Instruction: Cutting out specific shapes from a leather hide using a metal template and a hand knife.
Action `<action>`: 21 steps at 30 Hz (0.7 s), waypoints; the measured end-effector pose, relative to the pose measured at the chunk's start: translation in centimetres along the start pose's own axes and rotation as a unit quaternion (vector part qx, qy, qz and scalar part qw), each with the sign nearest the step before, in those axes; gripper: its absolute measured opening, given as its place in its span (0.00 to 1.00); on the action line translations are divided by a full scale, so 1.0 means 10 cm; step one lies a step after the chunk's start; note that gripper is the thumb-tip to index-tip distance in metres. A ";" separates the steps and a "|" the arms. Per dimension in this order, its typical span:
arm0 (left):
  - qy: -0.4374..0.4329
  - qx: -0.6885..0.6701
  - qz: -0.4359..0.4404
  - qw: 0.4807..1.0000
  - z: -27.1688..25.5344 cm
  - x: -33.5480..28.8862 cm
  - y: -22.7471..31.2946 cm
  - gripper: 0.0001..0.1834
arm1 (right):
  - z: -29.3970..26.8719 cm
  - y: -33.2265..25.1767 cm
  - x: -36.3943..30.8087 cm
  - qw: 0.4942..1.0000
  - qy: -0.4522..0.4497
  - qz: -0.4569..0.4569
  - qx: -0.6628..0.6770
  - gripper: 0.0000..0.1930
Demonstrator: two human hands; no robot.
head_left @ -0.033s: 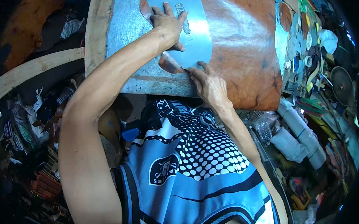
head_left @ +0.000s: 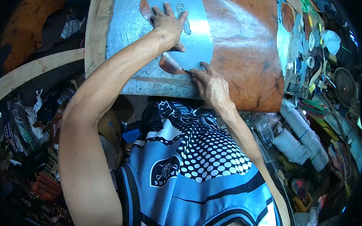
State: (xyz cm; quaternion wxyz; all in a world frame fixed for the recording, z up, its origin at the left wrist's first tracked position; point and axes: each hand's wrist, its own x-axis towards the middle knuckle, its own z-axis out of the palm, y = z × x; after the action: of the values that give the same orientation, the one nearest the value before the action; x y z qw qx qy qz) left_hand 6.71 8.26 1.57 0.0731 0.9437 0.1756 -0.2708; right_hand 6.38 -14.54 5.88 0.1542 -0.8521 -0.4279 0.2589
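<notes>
One smooth grey sheet template (head_left: 199, 38), lying over brown leather (head_left: 247, 56) on your tabletop (head_left: 159, 85), long axis running away from you; your left hand (head_left: 169, 29), spread, upon its left side; your right hand (head_left: 213, 84), fingers bent, nearest its rounded near end, any pinch indiscernible.

The blue jersey (head_left: 209, 191) bears pale letters (head_left: 163, 182) on its dark badge (head_left: 166, 170) and white lettering (head_left: 162, 106) further down.

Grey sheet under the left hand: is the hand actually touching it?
Touching. The head view shows the left hand spread on top of the grey sheet, with no gap visible between them.
</notes>
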 end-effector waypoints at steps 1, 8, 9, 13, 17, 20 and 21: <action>-0.001 -0.002 -0.002 1.000 0.01 0.01 0.01 0.70 | -0.01 0.08 -0.01 1.000 0.005 -0.021 -0.011 0.13; -0.001 -0.002 0.004 1.000 0.06 0.04 0.01 0.70 | -0.10 0.34 0.04 0.998 -0.036 -0.048 -0.017 0.14; 0.004 0.001 0.005 1.000 0.07 0.04 0.02 0.70 | -0.11 0.36 0.05 0.997 -0.042 -0.051 -0.024 0.14; 0.011 0.014 0.002 1.000 0.04 0.02 0.03 0.70 | -0.22 0.45 0.09 0.994 -0.079 -0.072 -0.031 0.13; 0.001 0.008 -0.001 1.000 0.02 0.01 0.03 0.69 | -0.39 0.46 0.19 0.990 -0.107 -0.085 -0.043 0.12; 0.005 0.004 0.001 1.000 0.03 0.01 0.03 0.69 | -0.52 0.47 0.26 0.981 -0.154 -0.094 -0.067 0.12; 0.008 0.004 0.003 1.000 0.03 0.01 0.03 0.69 | -0.56 0.49 0.28 0.977 -0.167 -0.106 -0.081 0.13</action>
State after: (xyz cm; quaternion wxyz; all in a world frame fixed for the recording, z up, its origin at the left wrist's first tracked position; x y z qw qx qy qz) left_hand 6.76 7.89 1.28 0.0688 0.9468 0.1719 -0.2632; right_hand 14.20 -15.35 7.21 0.0373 -0.7560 -0.5555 0.3442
